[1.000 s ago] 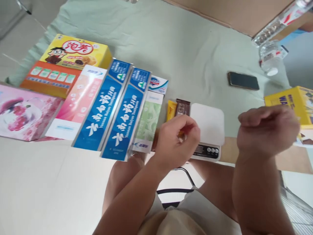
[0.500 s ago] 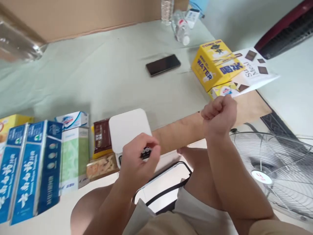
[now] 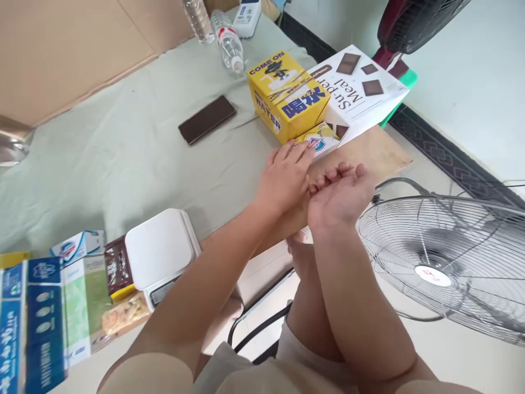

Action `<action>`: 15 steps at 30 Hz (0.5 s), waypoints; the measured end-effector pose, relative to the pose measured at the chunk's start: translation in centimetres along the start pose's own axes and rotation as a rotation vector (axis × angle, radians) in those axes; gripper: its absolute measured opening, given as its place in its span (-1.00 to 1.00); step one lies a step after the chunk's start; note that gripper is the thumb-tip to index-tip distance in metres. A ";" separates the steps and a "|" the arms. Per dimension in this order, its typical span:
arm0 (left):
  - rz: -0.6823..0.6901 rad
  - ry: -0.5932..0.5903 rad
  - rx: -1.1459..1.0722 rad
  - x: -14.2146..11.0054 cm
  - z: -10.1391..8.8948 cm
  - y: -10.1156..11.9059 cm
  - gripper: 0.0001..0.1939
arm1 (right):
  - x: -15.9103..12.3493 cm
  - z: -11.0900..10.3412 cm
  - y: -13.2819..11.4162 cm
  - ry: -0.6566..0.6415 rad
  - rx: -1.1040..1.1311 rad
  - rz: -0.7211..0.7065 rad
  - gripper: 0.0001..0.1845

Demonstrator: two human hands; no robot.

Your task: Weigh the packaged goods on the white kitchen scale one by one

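A small yellow-and-white box [image 3: 326, 137] with a shield logo lies right of the frame's centre, its contents hidden. The left hand [image 3: 283, 178] has its fingers extended and slightly spread, their tips at the box's near edge; whether they press on it I cannot tell. Just below, the right hand [image 3: 338, 200] is palm up, fingers loosely curled. Against the small box's upper side stands a yellow carton [image 3: 287, 96] marked WATER, its contents hidden, with a white package [image 3: 356, 87] printed with chocolate squares beside it. A clear bottle [image 3: 228, 41] lies at upper centre. At lower left, a see-through packet [image 3: 125, 313] showing pale pieces sits beside a white scale [image 3: 159, 249].
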State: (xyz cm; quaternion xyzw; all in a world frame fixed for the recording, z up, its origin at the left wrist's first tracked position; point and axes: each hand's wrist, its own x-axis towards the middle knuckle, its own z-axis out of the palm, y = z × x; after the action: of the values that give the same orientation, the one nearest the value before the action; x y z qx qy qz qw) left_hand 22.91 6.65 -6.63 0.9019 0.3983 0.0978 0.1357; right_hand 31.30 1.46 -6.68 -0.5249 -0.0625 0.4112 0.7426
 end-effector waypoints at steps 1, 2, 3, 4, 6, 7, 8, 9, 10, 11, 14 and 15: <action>-0.013 0.001 0.013 -0.6 0.1 0.0 -0.45 | 0.2 -0.2 0.0 -0.001 -0.002 0.015 -0.56; -0.029 0.009 0.023 -1.2 0.1 0.1 -0.51 | 0.4 -0.4 0.1 0.000 -0.001 0.026 -0.56; -0.048 0.021 0.029 -1.8 0.0 0.1 -0.58 | 0.6 -0.5 0.2 -0.004 -0.001 0.033 -0.57; -0.071 0.036 0.034 -2.3 0.0 0.1 -0.65 | 0.6 -0.6 0.2 -0.011 -0.003 0.035 -0.57; -0.139 0.057 0.026 -2.6 -0.1 0.1 -0.72 | 0.6 -0.7 0.3 -0.030 -0.008 0.031 -0.57; -0.188 0.060 0.006 -2.6 -0.1 0.1 -0.72 | 0.5 -0.7 0.3 -0.041 -0.008 0.035 -0.57; -0.243 0.061 -0.025 -2.5 -0.2 0.1 -0.70 | 0.4 -0.6 0.2 -0.050 -0.006 0.043 -0.59; -0.299 0.062 -0.069 -2.5 -0.3 0.0 -0.67 | 0.2 -0.6 0.1 -0.052 -0.003 0.056 -0.61; -0.347 0.063 -0.124 -2.7 -0.4 0.0 -0.63 | 0.0 -0.5 -0.1 -0.053 0.001 0.074 -0.65; -0.383 0.073 -0.184 -3.1 -0.6 -0.1 -0.59 | -0.3 -0.3 -0.3 -0.061 0.002 0.094 -0.68; -0.426 0.203 -0.302 -6.7 -1.8 -1.1 -0.55 | -1.1 0.3 -0.5 -0.157 -0.046 0.148 -0.74; -0.446 0.271 -0.305 -8.5 -2.4 -1.6 -0.54 | -1.4 0.6 -0.4 -0.217 -0.080 0.160 -0.74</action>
State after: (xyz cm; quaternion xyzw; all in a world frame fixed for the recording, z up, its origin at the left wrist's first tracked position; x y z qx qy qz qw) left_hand 15.45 1.75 -5.47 0.7400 0.5817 0.2437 0.2336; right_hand 30.24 0.91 -5.56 -0.5100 -0.1167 0.5204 0.6748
